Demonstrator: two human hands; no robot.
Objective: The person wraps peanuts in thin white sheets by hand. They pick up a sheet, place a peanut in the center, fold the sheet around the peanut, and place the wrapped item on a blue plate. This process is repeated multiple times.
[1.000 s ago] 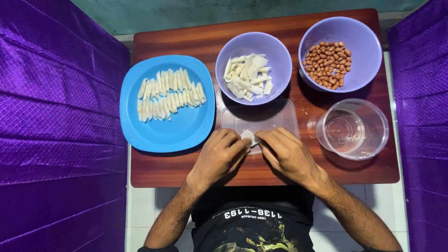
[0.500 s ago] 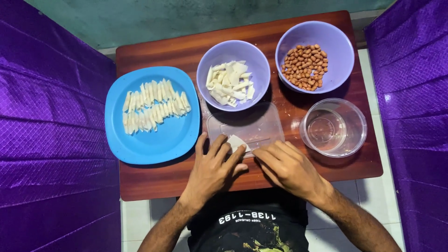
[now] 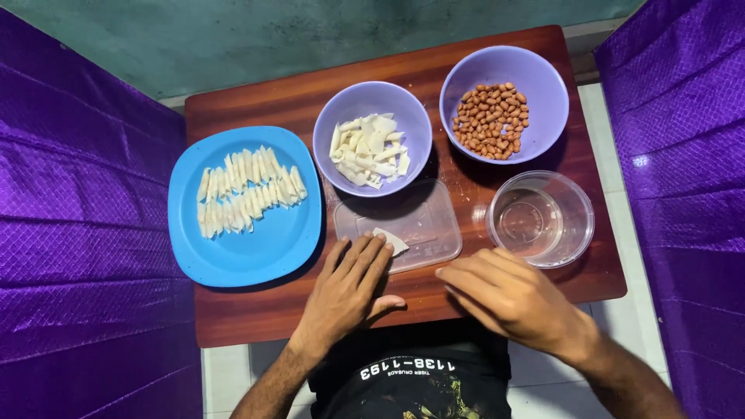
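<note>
Surveying the wooden table (image 3: 256, 318), we logged one white dough piece (image 3: 390, 240) on a clear plastic lid (image 3: 423, 221), touching our left hand's fingertips (image 3: 380, 242) and lying just ahead of them, its long axis slanting down to the right. Left hand (image 3: 349, 291): flat, fingers together, holding nothing. Right hand (image 3: 504, 299): near, loosely spread, empty. Also noted: blue plate (image 3: 240, 256) of rolled dough sticks (image 3: 248, 190), purple bowl (image 3: 341, 109) of dough pieces, purple bowl (image 3: 543, 77) of peanuts (image 3: 490, 120), clear water tub (image 3: 578, 225). No labels showed.
</note>
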